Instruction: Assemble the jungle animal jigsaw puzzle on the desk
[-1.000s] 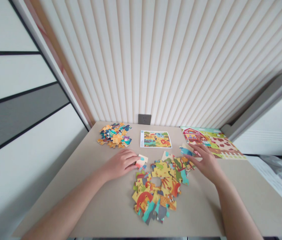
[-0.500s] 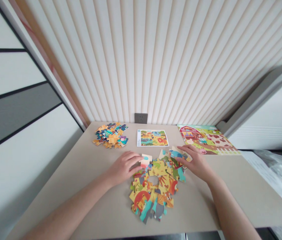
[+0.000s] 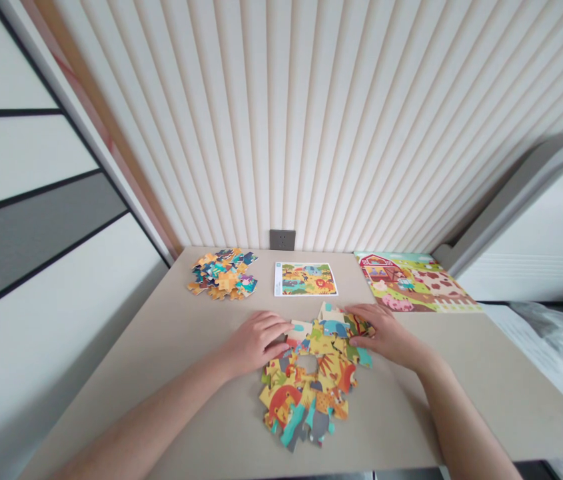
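Fingers (image 3: 281,328) flat, ungripping, on puzzle pile (image 3: 311,380); loose pieces (image 3: 222,273), reference card (image 3: 305,279), farm puzzle (image 3: 414,281) behind.

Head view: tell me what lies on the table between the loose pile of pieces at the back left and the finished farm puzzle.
In the head view, a small printed reference picture lies flat between the loose pile and the farm puzzle, apart from both.

Both bare forearms were stretched forward from the lower edge of the view, angled inward toward each other. The left hand (image 3: 256,342) was laid palm down, its fingers (image 3: 277,329) extended and slightly spread, pointing to the right. The right hand (image 3: 386,333) was likewise held flat, palm down, with fingers (image 3: 361,311) directed leftward. Neither hand appeared to be closed on anything, though the fingertips were partly foreshortened.
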The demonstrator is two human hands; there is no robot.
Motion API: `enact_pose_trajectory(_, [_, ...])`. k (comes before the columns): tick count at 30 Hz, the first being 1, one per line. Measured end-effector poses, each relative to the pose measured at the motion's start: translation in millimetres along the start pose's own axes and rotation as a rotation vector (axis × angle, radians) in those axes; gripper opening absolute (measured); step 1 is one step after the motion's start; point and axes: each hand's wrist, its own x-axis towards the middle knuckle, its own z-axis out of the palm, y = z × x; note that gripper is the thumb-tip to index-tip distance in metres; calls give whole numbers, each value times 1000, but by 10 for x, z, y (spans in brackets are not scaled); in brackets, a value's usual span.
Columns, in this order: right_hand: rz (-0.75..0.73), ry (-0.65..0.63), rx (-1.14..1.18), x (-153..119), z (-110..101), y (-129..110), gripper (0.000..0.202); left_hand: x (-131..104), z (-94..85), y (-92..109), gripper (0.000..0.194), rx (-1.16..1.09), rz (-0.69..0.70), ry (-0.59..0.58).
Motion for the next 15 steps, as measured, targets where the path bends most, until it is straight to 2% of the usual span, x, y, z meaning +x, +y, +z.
enact_pose_trajectory(6, [18,-1,15,-71,-66,-48,59,1,0,-4,33,-17,-15,-11])
enact_pose_trajectory(10, [49,20,-36,-97,-45,27,65,1,-7,-8,33,-26,-20,-12])
enact_pose_trajectory(15, [37,26,-66,-86,-2,90,62,-7,5,-27,33,-20,-23,-29])
